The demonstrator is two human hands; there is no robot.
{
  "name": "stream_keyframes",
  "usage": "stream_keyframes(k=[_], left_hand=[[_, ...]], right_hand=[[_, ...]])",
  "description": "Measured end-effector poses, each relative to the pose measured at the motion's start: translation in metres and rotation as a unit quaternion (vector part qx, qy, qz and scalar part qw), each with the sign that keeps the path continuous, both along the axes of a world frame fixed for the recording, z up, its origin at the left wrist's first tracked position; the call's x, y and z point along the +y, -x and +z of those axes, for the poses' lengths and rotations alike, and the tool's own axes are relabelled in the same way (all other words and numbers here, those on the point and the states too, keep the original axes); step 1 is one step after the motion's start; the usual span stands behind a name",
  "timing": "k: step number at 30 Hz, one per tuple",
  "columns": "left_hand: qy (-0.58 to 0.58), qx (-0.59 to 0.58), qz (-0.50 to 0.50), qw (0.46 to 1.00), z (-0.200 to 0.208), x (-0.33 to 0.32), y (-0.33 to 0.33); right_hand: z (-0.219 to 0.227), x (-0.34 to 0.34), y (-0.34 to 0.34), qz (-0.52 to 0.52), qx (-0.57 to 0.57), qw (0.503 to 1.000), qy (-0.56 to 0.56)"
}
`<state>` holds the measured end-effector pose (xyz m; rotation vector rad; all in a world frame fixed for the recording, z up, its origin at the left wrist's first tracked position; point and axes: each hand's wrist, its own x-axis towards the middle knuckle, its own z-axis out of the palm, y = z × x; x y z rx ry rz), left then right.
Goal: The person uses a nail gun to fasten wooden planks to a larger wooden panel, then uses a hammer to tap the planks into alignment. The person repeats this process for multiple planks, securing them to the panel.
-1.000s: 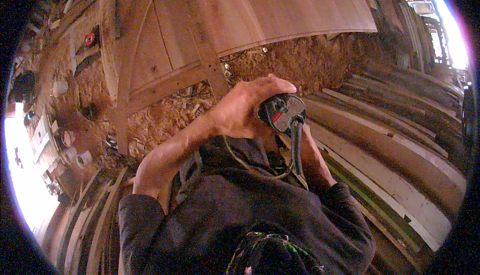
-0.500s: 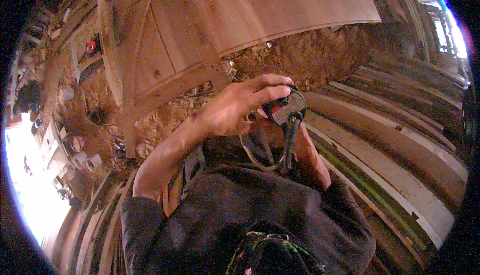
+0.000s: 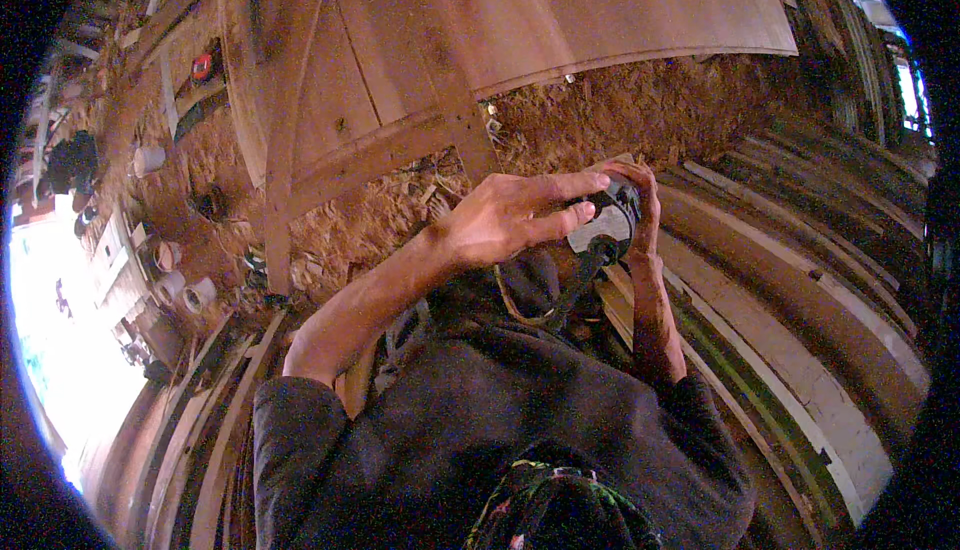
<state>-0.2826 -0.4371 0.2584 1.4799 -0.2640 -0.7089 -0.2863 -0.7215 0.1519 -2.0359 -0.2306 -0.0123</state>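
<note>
A tool (image 3: pixel 605 218) sits between the two hands: the left hand (image 3: pixel 510 218) on its left, the right hand (image 3: pixel 640 210) on its right. A cord (image 3: pixel 575 285) hangs below it. Beyond the hands lie shavings (image 3: pixel 640 110), then a wood panel (image 3: pixel 520 20). Planks (image 3: pixel 800 320) lie to the right; cans (image 3: pixel 185 295) sit far left.

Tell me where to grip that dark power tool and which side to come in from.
Grip the power tool around its rounded dark body, one hand from each side, as it is held now: the left hand wraps over the left side and top, and the right hand cups the right side. Probably keep clear of the cord hanging below.
</note>
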Motion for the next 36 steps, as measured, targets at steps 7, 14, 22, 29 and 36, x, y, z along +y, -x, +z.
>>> stream_keyframes(k=[7, 14, 22, 29, 36], left_hand=[[0.039, -0.205, 0.022, 0.978, -0.040, 0.004, 0.011], [0.000, -0.154, 0.009, 0.988, -0.037, 0.004, 0.017], [0.051, -0.158, 0.095, 0.982, -0.051, 0.001, 0.026], [-0.005, -0.105, 0.052, 0.993, -0.043, 0.009, 0.022], [0.210, -0.045, 0.147, 0.966, -0.084, -0.013, 0.048]], right_hand=[[0.035, 0.006, -0.014, 0.071, -0.151, 0.967, 0.193], [0.028, -0.007, -0.022, 0.113, -0.139, 0.953, 0.244], [0.028, 0.004, -0.014, 0.083, -0.136, 0.972, 0.175], [0.026, -0.003, -0.021, 0.129, -0.146, 0.962, 0.191], [0.021, 0.008, -0.023, 0.015, -0.049, 0.998, 0.018]])
